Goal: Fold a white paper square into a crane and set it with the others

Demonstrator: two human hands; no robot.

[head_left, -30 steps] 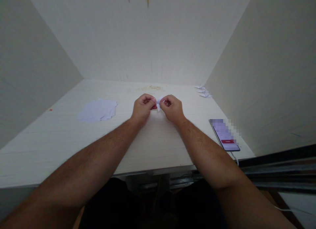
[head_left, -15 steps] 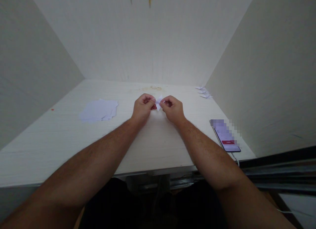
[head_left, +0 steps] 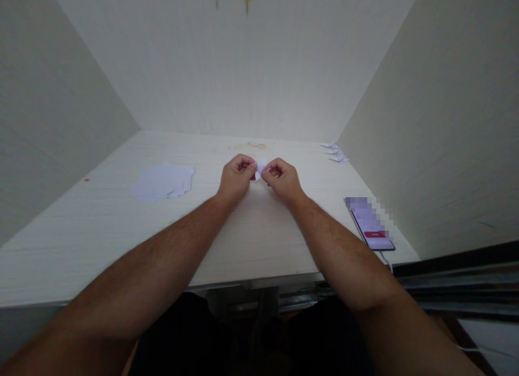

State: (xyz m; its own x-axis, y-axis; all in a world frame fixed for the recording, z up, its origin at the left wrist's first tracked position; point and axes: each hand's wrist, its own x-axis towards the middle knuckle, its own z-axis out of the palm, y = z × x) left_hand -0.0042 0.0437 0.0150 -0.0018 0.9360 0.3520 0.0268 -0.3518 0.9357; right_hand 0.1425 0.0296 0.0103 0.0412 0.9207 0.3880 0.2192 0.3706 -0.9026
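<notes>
A small folded white paper (head_left: 260,169) is held between my two hands above the middle of the table. My left hand (head_left: 238,174) pinches its left side between thumb and fingers. On the right side my right hand (head_left: 283,177) pinches it too, and the fingertips of both hands are close together. Much of the paper is hidden behind the fingers, so its exact shape is hard to make out.
Loose white paper sheets (head_left: 164,181) lie at the left of the table (head_left: 251,230). Several folded paper pieces (head_left: 335,153) sit at the back right. A phone (head_left: 370,223) with a cable rests at the right edge. Walls enclose the back and sides.
My hands have drawn slightly closer together, and less of the folded paper shows between them. Both hands keep their pinch on it.
</notes>
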